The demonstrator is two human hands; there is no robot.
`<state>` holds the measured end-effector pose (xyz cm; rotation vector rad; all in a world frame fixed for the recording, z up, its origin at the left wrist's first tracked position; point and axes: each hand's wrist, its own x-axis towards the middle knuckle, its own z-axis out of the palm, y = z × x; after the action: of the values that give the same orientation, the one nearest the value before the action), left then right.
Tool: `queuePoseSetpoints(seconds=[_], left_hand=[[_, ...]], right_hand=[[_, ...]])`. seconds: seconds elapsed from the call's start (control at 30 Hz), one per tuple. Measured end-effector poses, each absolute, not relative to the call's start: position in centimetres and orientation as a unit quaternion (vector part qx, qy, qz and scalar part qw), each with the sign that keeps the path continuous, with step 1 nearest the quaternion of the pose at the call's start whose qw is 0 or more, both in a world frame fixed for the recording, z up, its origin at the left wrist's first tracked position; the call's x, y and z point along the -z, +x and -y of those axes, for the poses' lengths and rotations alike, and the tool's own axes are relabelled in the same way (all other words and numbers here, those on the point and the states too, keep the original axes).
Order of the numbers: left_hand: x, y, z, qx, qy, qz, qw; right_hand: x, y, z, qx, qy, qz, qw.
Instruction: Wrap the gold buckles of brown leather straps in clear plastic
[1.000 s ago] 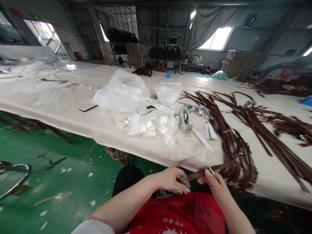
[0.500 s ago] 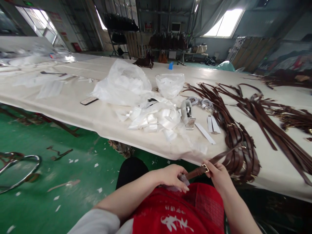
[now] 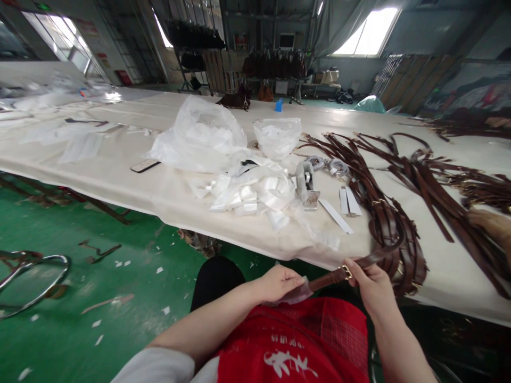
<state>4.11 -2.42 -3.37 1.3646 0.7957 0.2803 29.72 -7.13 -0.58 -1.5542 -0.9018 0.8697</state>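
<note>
A brown leather strap (image 3: 328,280) stretches between my two hands, just in front of the table edge and above the red apron. My left hand (image 3: 279,283) pinches its left end, which is covered by a thin translucent plastic wrapper (image 3: 300,292). My right hand (image 3: 369,284) grips the strap beside its gold buckle (image 3: 347,272). From there the strap runs right, toward a thick bundle of brown straps (image 3: 393,239) lying over the table's near edge.
On the cream-covered table (image 3: 187,205) lie a heap of white plastic sleeves (image 3: 255,191), a tape dispenser (image 3: 307,185), white paper strips (image 3: 336,216) and a phone (image 3: 145,166). Plastic bags (image 3: 199,135) stand behind. More straps (image 3: 431,186) spread right, where another person's hand (image 3: 491,226) appears.
My right hand has shifted slightly right with the buckle. My left hand's fingers have closed over the wrapped end, and more of the wrapper shows. Another person's hand has come in at right.
</note>
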Motion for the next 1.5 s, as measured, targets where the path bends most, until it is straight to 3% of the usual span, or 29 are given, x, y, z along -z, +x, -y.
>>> queuePoseSetpoints(seconds=[0.6, 0.8, 0.97, 1.5], left_hand=[[2.3, 5.5, 2.4, -0.168, 0.635, -0.355, 0.665], [2.9, 5.7, 2.7, -0.176, 0.581, -0.308, 0.733], [4.3, 4.4, 3.4, -0.104, 0.499, -0.299, 0.807], [1.3, 5.0, 3.8, -0.151, 0.761, -0.380, 0.504]], right_hand=[[1.0, 25.4, 6.7, -0.441, -0.627, 0.435, 0.473], [1.4, 24.5, 7.4, -0.494, -0.597, 0.432, 0.462], [1.7, 25.0, 7.9, -0.511, -0.595, 0.417, 0.459], [1.9, 26.4, 7.4, -0.488, -0.620, 0.426, 0.443]])
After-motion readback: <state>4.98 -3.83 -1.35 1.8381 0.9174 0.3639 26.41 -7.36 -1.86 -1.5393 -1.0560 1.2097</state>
